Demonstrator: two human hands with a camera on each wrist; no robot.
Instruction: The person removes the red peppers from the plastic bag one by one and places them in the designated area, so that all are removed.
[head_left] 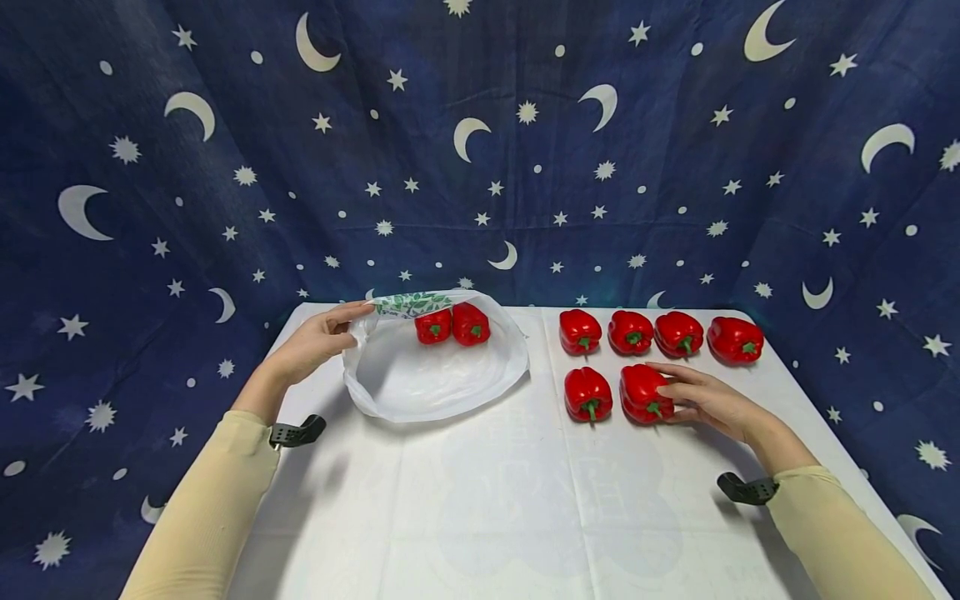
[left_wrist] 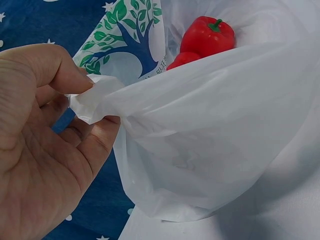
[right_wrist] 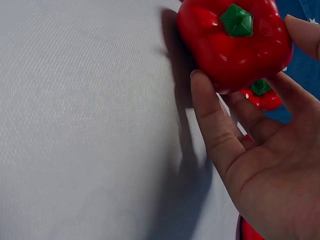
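At the left of the head view, my left hand (head_left: 318, 342) pinches the rim of a white plastic bag (head_left: 420, 408). In the left wrist view, the gathered bag edge (left_wrist: 95, 100) sits between thumb and fingers. A green leaf and blue tree print (left_wrist: 137, 47) marks the bag. Two red bell peppers (head_left: 471, 325) lie inside its wide mouth, towards the back. On the right, my right hand (head_left: 712, 400) holds a red bell pepper (head_left: 641, 392) from its right side. The right wrist view shows thumb and fingers spread around this pepper (right_wrist: 235, 45), its green stem facing the camera.
Left of the held pepper lies another red bell pepper (head_left: 588, 394). Behind them stands a row of several more, from the leftmost pepper (head_left: 579, 332) to the rightmost pepper (head_left: 735, 340). A white cloth (head_left: 510, 500) covers the table, with a dark blue star-and-moon curtain (head_left: 420, 167) around it.
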